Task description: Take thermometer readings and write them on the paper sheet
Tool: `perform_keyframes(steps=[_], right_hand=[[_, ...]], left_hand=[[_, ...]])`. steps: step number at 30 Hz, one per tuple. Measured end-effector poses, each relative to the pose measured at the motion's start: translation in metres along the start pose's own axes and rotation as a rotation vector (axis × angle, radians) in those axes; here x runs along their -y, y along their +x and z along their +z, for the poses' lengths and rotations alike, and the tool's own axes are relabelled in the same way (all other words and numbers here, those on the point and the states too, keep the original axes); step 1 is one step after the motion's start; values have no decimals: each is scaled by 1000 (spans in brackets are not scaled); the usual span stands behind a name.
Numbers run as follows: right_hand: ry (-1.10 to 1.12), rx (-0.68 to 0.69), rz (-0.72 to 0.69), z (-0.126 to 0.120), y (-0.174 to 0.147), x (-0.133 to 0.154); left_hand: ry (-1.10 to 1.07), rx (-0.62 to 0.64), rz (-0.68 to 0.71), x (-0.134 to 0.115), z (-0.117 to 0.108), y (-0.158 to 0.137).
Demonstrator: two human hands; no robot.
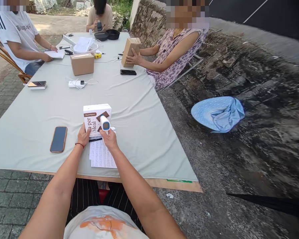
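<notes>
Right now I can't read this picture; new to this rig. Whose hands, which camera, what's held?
No robot here: a person works bare-handed. The single picture comes from a camera worn on their head, looking forward and down. The left hand holds the edge of a white box printed "Meal"; the right hand holds what looks like an infrared thermometer, its screen facing the wearer. Below, on the cloth-covered table, lie written sheets and a black pen, with a smartphone to the left. Farther off stands a cardboard box; a co-worker's hands hold a second carton.
</notes>
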State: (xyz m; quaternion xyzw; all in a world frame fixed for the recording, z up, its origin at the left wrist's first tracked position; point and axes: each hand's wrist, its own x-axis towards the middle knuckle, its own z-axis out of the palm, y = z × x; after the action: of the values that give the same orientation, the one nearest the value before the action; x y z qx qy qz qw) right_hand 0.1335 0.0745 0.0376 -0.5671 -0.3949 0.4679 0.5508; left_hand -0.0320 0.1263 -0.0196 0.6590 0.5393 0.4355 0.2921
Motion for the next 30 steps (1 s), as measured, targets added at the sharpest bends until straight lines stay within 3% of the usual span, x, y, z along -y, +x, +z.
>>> perform_keyframes(steps=[10,16,25,30], right_hand=[[6,13,11,-4,-7,7],[15,18,17,-17,-27,6],[-39,28,138,-64,-66,-10],[-331,31,86,-101,-78,-26]], left_hand=[[-15,-13,-19,9,2,0],[1,-8,-32,10,1,0],[1,-13,-13,3,0,-1],[-10,-10,5,2,0,1]])
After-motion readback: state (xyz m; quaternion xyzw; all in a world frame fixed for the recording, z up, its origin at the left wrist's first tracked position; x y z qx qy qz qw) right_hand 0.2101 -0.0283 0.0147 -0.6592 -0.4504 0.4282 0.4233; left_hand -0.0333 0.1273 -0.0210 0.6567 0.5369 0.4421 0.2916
